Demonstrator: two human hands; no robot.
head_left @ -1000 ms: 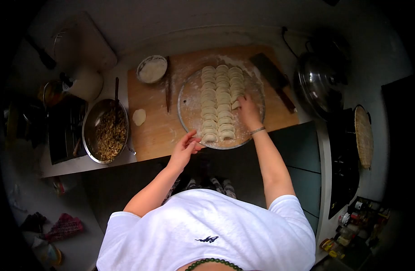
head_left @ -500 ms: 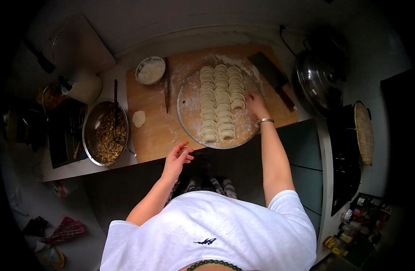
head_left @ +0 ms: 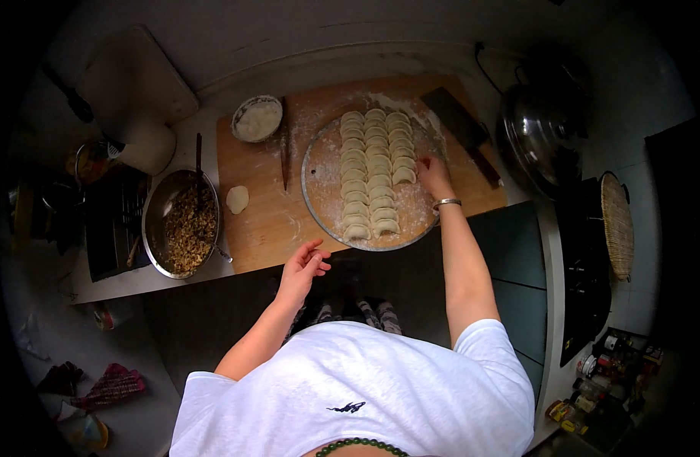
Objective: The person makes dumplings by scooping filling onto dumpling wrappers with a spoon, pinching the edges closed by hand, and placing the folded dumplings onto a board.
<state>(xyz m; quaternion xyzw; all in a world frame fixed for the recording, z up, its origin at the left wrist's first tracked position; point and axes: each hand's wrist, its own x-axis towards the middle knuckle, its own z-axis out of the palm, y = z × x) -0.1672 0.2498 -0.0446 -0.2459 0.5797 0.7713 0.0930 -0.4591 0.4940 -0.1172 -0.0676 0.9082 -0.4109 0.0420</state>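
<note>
Rows of pale folded dumplings lie on a round floured tray, in three columns with the right one shorter. Beside that right column is my right hand, its fingers curled in against the dumplings' outer edge; whatever they may hold is hidden. My left hand hovers in front of the board's near edge, empty, with the fingers loosely bent and apart. A single flat dough wrapper rests on the wooden board at the left.
A steel bowl of chopped filling with utensils stands left of the board. On the board are a flour bowl, a thin rolling pin and a cleaver. A large lidded pot stands at the right.
The view has shifted slightly, so the scene sits a little further right. Both hands keep nearly the same place and pose, and the dumplings look unchanged.
</note>
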